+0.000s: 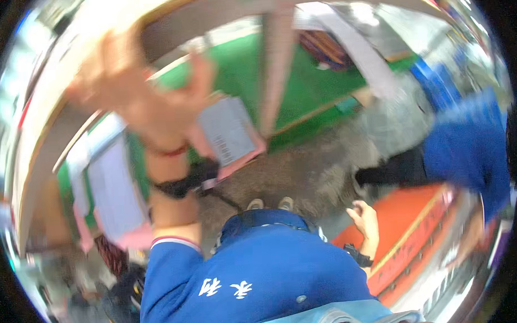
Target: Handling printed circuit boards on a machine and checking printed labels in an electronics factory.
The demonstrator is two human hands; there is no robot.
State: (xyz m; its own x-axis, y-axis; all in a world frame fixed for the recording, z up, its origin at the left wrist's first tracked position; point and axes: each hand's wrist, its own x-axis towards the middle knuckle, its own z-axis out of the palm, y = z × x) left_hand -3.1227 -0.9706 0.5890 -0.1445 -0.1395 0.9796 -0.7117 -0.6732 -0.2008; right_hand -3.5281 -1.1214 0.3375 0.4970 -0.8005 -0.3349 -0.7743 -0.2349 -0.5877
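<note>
My left hand (136, 91) is raised at the upper left, smeared by motion, with its thumb held apart from the fingers. It looks to be holding nothing and overlaps the pale curved edge of a rack or table (169, 36); whether it touches that edge I cannot tell. A red cord and a black band (188, 179) circle that wrist. Just beyond the wrist lies a stack of grey-white and pink sheets (229, 131) on a green surface (232, 63). Low on the right, my right hand (363, 217) hangs near an orange-red surface (405, 216), fingers loosely bent and apart, nothing visible in them.
More white and pink sheets (117, 183) lie at left. A pale upright (278, 69) crosses the green surface. To the right is another person in blue (460, 146), near blue crates (435, 84). Brown bundled material (326, 48) sits at the back. Dark floor (304, 165) shows around my shoes.
</note>
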